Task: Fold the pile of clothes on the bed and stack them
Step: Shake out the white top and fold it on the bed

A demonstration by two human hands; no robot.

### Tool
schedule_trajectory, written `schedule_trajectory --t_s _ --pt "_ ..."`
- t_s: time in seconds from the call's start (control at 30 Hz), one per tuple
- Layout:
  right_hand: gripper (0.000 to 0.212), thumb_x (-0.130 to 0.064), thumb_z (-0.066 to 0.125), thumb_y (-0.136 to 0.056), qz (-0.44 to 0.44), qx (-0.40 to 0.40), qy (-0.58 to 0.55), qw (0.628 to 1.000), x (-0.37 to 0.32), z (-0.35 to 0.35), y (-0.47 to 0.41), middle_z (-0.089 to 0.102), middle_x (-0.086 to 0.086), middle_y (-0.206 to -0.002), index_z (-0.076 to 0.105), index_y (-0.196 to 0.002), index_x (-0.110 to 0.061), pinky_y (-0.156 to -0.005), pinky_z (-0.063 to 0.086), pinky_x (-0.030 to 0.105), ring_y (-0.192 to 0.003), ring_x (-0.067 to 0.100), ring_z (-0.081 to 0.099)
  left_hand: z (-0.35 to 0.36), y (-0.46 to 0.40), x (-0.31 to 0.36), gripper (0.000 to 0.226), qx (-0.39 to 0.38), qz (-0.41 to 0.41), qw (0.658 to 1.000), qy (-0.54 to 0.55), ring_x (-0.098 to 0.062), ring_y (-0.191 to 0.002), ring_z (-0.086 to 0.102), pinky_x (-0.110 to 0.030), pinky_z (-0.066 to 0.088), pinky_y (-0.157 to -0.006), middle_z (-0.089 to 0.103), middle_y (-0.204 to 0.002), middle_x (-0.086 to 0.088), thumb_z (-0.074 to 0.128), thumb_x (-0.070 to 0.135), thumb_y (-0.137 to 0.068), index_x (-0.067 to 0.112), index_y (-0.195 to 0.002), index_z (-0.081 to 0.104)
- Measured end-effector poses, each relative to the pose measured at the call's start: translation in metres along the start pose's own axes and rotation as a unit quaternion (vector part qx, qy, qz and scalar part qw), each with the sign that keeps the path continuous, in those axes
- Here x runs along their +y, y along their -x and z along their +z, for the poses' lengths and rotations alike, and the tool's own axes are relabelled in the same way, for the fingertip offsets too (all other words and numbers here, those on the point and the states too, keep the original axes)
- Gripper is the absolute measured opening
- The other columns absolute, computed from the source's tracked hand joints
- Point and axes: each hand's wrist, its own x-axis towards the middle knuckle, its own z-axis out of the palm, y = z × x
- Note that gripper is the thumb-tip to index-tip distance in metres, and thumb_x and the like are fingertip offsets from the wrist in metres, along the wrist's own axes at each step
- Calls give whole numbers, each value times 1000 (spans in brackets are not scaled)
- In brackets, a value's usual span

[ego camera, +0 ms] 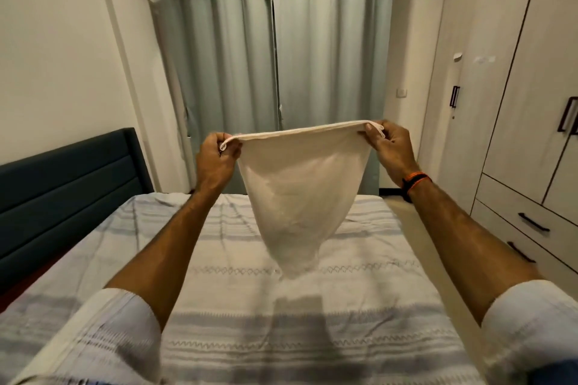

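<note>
Bed [359,306] across the whole lower view, under a pale sheet with grey stripes and zigzag stitch lines; dark blue padded headboard [62,184] along the left side. Grey-green eyelet curtains [250,72] closed on a rod at the far wall. White wardrobe [516,103] down the right side, with black handles and drawers low down.

Cream cloth [300,197] held up in the air above the middle of the bed, well clear of the sheet, its top hem stretched nearly level between the two hands. Below the hem, narrowing to a blurred point that hangs down; shadow of it on the sheet underneath. Kind of garment not clear from this view.

Left hand [215,162] raised, back towards the camera, fingers curled and pinching the left corner of the hem, a small loop of the edge sticking out beside the fingers. Right hand [387,150] at nearly the same height, slightly higher, thumb on top and fingers curled round the right corner of the hem. Both forearms bare, light sleeves rolled to the elbows.

Orange and black band [416,180] round the right wrist. Small white wall switch [495,92] between curtains and wardrobe.
</note>
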Motion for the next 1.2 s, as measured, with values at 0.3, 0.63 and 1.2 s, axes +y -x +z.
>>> schedule_trajectory --t_s 0.3,0.63,1.2 --pt "12 -22 67 -93 170 -144 67 973 107 -40 228 70 5 -82 72 -87 -14 -80 52 46 -81 20 63 -42 227 -77 11 -154 -160 970 -98 -19 -73 59 -21 42 -62 63 -78 -2 69 11 -90 12 -85 59" --pt "19 -22 69 -91 324 -238 161 901 153 -68 458 70 9 -78 74 -85 -4 -70 49 39 -75 26 63 -91 432 -137 11 -311 -264 887 -217 -21 -74 59 -21 34 -57 61 -76 0 66 17 -93 10 -86 61" --pt "17 -23 65 -94 378 -239 247 859 101 -98 635 66 -1 -79 74 -94 -9 -60 37 11 -78 13 58 -160 601 -133 6 -402 -293 829 -254 -13 -75 50 -11 35 -53 64 -97 -11 61 0 -92 4 -96 62"
